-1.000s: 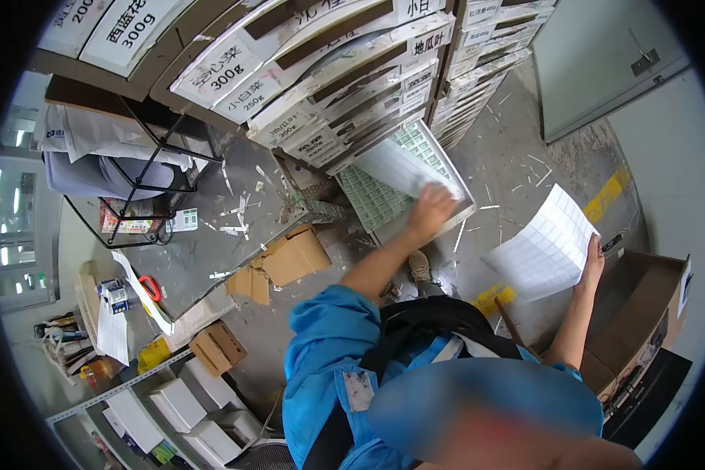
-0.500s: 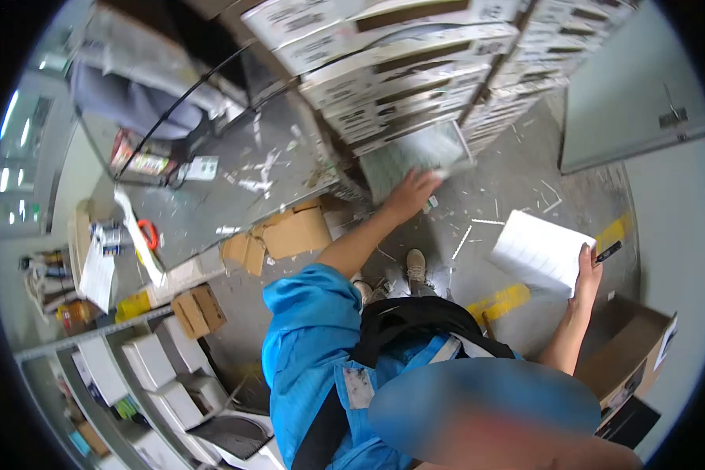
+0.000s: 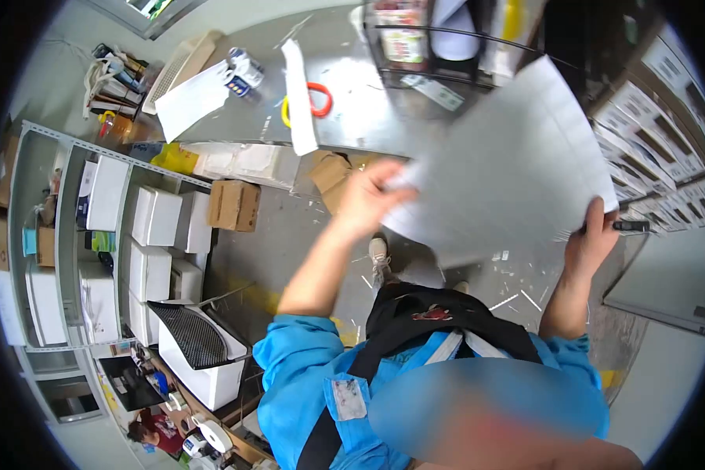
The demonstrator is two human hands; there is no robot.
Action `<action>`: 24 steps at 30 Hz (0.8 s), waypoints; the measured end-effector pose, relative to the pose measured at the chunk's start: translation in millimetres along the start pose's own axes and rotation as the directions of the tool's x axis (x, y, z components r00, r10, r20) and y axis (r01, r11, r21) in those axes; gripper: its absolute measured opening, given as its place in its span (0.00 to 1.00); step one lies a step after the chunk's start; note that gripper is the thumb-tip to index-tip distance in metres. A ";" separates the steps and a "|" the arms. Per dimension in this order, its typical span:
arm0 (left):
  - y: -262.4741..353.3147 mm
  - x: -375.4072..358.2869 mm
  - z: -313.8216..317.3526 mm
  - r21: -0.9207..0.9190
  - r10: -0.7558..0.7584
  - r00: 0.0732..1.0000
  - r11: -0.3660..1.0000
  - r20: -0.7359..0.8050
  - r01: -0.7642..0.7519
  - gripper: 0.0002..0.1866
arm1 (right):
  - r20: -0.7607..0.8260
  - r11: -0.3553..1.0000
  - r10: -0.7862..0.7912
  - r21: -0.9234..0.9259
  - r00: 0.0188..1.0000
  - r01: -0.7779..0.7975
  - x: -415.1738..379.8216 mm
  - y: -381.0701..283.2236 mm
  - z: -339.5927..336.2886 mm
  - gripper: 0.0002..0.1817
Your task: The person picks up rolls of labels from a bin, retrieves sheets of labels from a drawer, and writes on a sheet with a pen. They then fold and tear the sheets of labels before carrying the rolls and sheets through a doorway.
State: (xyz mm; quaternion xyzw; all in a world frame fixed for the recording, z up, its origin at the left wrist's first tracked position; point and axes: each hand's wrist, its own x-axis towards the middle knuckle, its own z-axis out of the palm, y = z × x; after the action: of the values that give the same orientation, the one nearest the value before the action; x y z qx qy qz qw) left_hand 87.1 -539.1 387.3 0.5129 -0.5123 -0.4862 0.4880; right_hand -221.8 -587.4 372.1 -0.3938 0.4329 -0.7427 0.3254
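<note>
A large white paper sheet (image 3: 517,164) is stretched between my hands in the head view, slightly blurred. My left hand (image 3: 376,196) pinches its left edge. At the sheet's lower right corner, my right hand (image 3: 595,231) grips the paper, and a black pen (image 3: 631,226) sticks out beside its fingers. Beyond the sheet's left side lies a metal table (image 3: 352,102) with red and yellow scissors (image 3: 319,100), a narrow white strip (image 3: 299,102), another white sheet (image 3: 192,102) and small bottles (image 3: 243,72).
Stacked white cartons (image 3: 650,133) stand at the right. A shelf (image 3: 70,235) with white boxes fills the left side, and a brown carton (image 3: 234,205) sits beside it. A person (image 3: 161,432) is at the lower left. Scraps (image 3: 507,301) litter the floor.
The view has turned towards the table and shelf. My left hand has left the carton stack and now holds the paper's left edge. The paper is raised and spread between both hands.
</note>
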 end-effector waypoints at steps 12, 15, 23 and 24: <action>-9.1 200.0 -155.2 0.752 0.067 0.892 0.511 0.447 -0.416 0.17 | 0.709 0.883 0.457 -0.432 0.537 -0.180 -28.7 54.0 262.7 0.25; -33.9 214.0 -161.0 0.747 0.327 0.830 0.368 0.453 -0.553 0.20 | 0.665 0.901 0.427 -0.257 0.612 -0.349 -30.7 113.8 260.2 0.19; -39.1 98.7 -139.5 0.647 0.249 0.724 0.330 0.643 -0.688 0.28 | 0.659 0.894 0.393 -0.437 0.642 -0.099 -33.1 126.4 254.2 0.06; -43.9 98.1 -138.3 0.682 0.289 0.743 0.294 0.604 -0.669 0.25 | 0.625 0.857 0.436 -0.508 0.647 -0.087 -34.8 119.9 255.8 0.06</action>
State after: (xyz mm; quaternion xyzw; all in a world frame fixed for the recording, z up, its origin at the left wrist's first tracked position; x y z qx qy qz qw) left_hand 227.7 -636.9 350.6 0.4022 -0.8964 -0.0659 0.1741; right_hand 33.7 -707.1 334.3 -0.6462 0.4768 -0.3541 0.4793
